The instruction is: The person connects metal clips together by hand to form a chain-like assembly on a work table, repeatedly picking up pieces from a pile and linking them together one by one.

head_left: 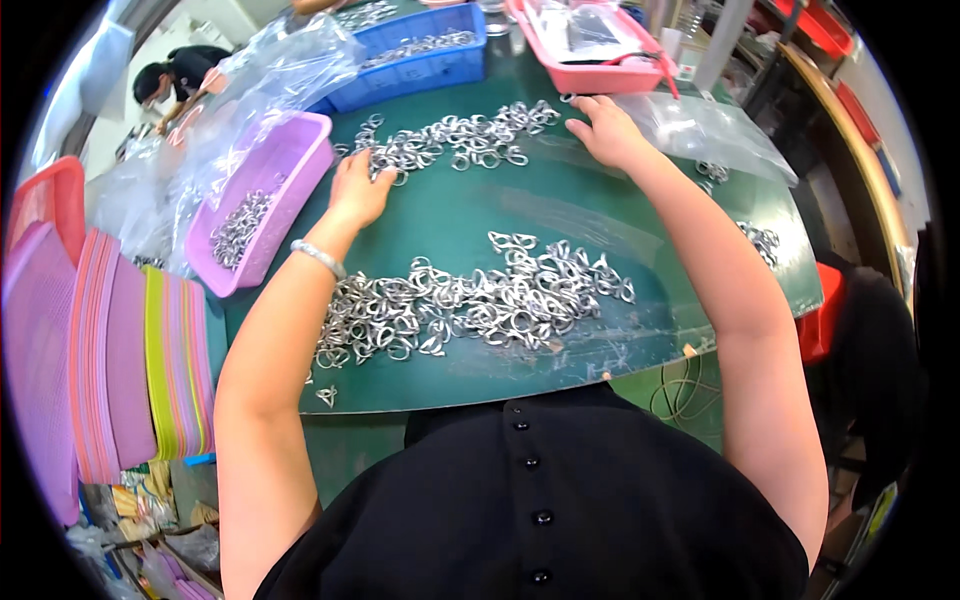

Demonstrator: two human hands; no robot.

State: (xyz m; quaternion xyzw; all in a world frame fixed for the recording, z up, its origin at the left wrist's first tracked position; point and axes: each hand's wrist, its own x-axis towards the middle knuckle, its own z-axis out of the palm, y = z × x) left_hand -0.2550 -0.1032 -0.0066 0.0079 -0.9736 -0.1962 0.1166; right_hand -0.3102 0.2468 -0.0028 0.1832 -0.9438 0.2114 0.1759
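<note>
Silver-coloured metal rings lie in two heaps on the green tabletop. My left hand point(360, 190) rests at the left end of the far heap point(455, 138), its thumb apart from the fingers, which touch or nearly touch the rings. At the other end of that heap, my right hand point(608, 132) reaches out with thumb and fingers spread. A single ring point(568, 98) lies at its fingertips; whether they touch it I cannot tell. The larger near heap point(480, 300) spreads between my forearms, close to the table's front edge.
A purple bin point(308, 165) holding rings stands on the left, with a blue bin point(400, 85) behind the far heap. Clear plastic bags point(705, 130) lie beside my right forearm. A pink tray point(590, 78) sits at the back. Stacked baskets point(110, 350) line the left side.
</note>
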